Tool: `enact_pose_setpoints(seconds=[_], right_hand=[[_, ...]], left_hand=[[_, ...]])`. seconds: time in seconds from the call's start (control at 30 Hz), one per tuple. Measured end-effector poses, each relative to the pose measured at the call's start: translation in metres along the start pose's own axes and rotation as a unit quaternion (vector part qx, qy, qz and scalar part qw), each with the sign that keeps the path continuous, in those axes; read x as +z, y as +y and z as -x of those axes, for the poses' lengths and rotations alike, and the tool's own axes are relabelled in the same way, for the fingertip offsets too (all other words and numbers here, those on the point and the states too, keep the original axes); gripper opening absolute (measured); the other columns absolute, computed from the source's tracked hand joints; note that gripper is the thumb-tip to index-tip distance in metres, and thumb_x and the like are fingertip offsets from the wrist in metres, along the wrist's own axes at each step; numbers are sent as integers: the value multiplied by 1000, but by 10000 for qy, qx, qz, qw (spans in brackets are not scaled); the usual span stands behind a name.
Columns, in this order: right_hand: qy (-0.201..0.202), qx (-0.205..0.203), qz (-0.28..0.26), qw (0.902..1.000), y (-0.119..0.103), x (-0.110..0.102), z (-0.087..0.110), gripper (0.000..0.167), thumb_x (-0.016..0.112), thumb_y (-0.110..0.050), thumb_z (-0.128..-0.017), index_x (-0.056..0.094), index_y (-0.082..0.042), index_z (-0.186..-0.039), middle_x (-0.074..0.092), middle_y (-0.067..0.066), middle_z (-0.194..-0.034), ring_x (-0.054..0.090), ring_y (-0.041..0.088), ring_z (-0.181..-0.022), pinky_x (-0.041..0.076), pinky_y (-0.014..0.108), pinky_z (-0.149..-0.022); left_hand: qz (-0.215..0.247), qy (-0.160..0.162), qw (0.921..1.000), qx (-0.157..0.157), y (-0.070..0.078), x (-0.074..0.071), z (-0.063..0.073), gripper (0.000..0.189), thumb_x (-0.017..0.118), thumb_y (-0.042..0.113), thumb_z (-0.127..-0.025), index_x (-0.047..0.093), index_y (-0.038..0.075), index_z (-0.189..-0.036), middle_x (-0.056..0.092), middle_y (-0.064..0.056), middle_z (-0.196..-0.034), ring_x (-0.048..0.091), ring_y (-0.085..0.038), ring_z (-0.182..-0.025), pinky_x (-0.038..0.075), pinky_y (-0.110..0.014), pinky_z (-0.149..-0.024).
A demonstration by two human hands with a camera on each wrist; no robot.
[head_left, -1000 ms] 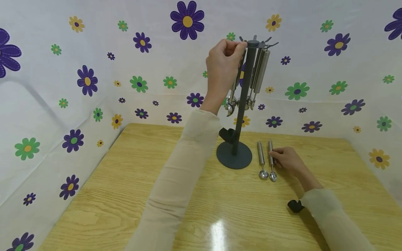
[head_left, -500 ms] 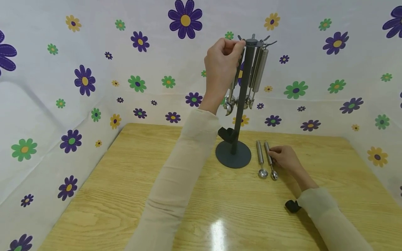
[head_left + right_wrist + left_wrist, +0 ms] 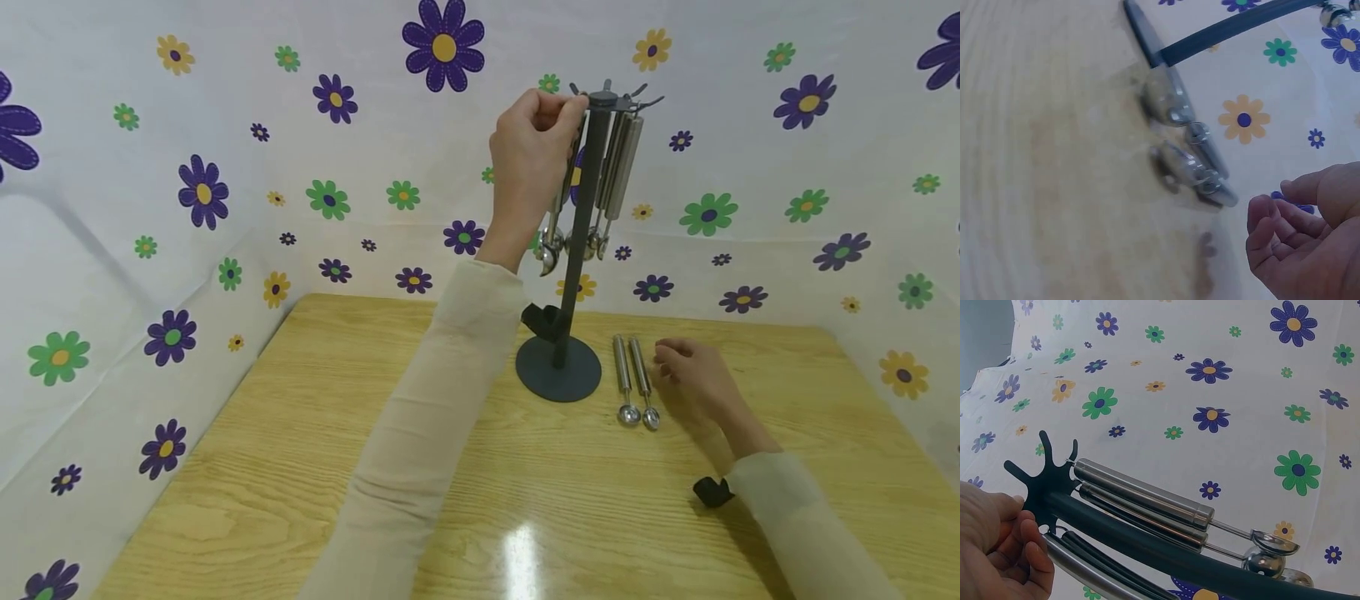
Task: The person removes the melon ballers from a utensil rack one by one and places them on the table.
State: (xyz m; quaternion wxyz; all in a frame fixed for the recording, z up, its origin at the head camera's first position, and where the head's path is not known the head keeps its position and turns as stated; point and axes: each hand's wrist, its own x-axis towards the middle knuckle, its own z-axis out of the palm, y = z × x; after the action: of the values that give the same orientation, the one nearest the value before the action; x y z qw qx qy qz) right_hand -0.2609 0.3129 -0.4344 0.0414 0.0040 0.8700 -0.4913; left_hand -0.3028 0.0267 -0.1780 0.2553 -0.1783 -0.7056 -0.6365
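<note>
A dark utensil stand (image 3: 581, 233) stands upright on the table, with several metal scoops (image 3: 1147, 494) hanging from its hooks. At its top my left hand (image 3: 531, 146) pinches one hook between thumb and fingers; in the left wrist view the fingertips partly cover that hook. Two small metal scoops lie side by side right of the base, bowls toward me: a left scoop (image 3: 623, 375) and a right scoop (image 3: 641, 371). Just right of them my right hand (image 3: 697, 375) hovers, fingers loosely curled and holding nothing. The right wrist view shows a gap between this hand and the blurred scoops.
The stand's round base (image 3: 540, 379) rests on the wood-grain table (image 3: 300, 467). A flower-print cloth (image 3: 360, 208) surrounds the table at the back and sides. Black wrist mounts stick out from both sleeves, the left one (image 3: 546, 322) appearing in front of the pole.
My right hand has shifted the right scoop closer to the left one, let go of it and drawn off to the right. The left hand keeps its place on the stand's top.
</note>
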Motion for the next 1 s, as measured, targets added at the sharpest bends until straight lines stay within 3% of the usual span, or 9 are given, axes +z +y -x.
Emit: enact_pose_setpoints(seconds=[0.1, 0.3, 0.37, 0.57, 0.77, 1.0], right_hand=[[58, -267, -166, 9995, -10, -6, -3, 55, 46, -31, -112, 46, 13, -145, 61, 27, -126, 63, 11, -95, 55, 21, -81], [211, -821, -630, 9944, -51, -19, -10, 52, 50, -28, -111, 47, 13, -143, 68, -6, -103, 66, 6, -92, 56, 19, -83], [315, -952, -657, 9928, -70, -26, -10, 53, 52, -31, -110, 50, 11, -142, 69, -10, -102, 67, 8, -94, 56, 19, -84], [648, -1330, -695, 9866, -136, -37, -9, 48, 58, -41, -106, 60, -3, -135, 69, -3, -109, 67, 10, -98, 54, 17, -88], [796, -2030, -1797, 9592, -189, -38, -8, 33, 69, -28, -101, 69, -3, -123, 69, 6, -112, 66, 18, -101, 55, 18, -87], [1025, -2288, -2475, 9359, -223, -31, -9, 29, 72, -21, -99, 69, -3, -121, 68, 10, -109, 66, 23, -100, 54, 19, -88]], left_hand=[[3, -4, 10000, -14, 1, 0, 0, 18, 66, 19, -104, 70, 2, -106, 64, -3, -81, 57, -12, -71, 51, -23, -65], [22, -10, 10000, -41, 0, 0, 1, 18, 66, 19, -104, 70, 2, -107, 64, -4, -82, 57, -12, -72, 51, -23, -65], [42, -42, 10000, -53, 0, 1, 1, 18, 66, 19, -104, 70, 2, -107, 64, -3, -82, 57, -12, -71, 51, -23, -65], [-30, 0, 10000, -4, 1, -1, 0, 18, 66, 19, -104, 70, 1, -107, 65, -4, -82, 58, -12, -72, 51, -23, -65], [-16, -32, 10000, 3, 1, -2, 0, 19, 66, 19, -104, 71, 1, -108, 66, -5, -83, 59, -12, -73, 52, -23, -66], [4, -47, 10000, -28, 1, -1, 0, 19, 65, 19, -104, 70, 1, -109, 66, -5, -84, 59, -12, -74, 53, -23, -67]])
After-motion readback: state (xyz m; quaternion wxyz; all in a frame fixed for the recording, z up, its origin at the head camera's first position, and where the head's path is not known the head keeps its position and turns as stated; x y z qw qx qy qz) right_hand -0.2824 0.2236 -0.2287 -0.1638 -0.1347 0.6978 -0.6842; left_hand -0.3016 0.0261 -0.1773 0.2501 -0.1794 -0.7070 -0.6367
